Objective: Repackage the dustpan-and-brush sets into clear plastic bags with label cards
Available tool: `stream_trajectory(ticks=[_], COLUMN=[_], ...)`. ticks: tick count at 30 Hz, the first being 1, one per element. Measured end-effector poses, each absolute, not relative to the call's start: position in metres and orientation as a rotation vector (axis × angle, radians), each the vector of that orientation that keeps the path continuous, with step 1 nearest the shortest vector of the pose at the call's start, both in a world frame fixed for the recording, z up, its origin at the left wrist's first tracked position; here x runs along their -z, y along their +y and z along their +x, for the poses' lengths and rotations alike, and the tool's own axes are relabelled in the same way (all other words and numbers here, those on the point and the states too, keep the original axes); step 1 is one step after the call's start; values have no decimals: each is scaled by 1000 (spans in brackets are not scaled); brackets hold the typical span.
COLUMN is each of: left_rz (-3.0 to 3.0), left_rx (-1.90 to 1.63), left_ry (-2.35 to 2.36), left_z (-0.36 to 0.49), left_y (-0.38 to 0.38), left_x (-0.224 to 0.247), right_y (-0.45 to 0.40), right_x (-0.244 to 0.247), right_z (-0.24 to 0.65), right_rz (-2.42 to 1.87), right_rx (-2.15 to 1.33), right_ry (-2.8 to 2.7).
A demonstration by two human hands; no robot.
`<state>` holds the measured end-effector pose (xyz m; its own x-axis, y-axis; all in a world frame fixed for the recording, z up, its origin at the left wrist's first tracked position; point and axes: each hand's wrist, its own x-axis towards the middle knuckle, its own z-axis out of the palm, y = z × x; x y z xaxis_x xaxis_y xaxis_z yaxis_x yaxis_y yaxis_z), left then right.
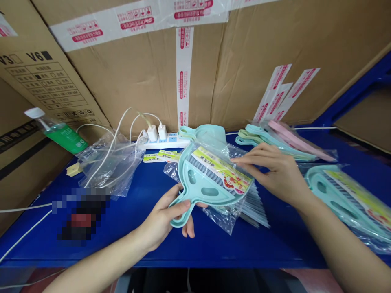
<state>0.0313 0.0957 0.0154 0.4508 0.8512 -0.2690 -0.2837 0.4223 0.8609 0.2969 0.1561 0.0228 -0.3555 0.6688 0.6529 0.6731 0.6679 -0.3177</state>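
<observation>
My left hand (165, 217) grips the handle of a mint-green hand brush and dustpan set (201, 195), thumb on top and some fingers below. A yellow printed label (222, 169) lies across the set's grey-blue bristles. Transparent plastic bag (224, 219) film surrounds or hangs around its head and lower side. At the set's upper right, my right hand (271, 171) has its thumb and fingertips pinched together on the bag's film. Beneath the held set, more pale blue bristles (253, 207) and another mint-green dustpan (210, 134) show, partly covered.
A bagged mint-green set (345, 203) lies at the right, before a stack of green and pink pieces (284, 140). Yellow labels (160, 156) sit by a white power strip (168, 141) with cables. Crumpled plastic (113, 162) and a green-labelled bottle (58, 132) are left; cardboard boxes (137, 77) stand behind.
</observation>
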Motion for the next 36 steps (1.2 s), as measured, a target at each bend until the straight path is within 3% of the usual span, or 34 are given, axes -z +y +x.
stream_trajectory(ticks=[5, 9, 21, 36], left_rz=[874, 893, 976, 876], left_rx=[-769, -751, -750, -822], left_ry=[770, 766, 775, 819], left_z=[31, 30, 25, -22], left_y=[96, 96, 96, 52], left_x=[-16, -17, -20, 11], right_y=[157, 159, 166, 159], right_x=[-28, -32, -22, -22], right_z=[304, 308, 306, 255], right_rz=[-1086, -980, -967, -1105], right_rx=[-598, -803, -678, -852], right_ry=[-2028, -2090, -2131, -2167])
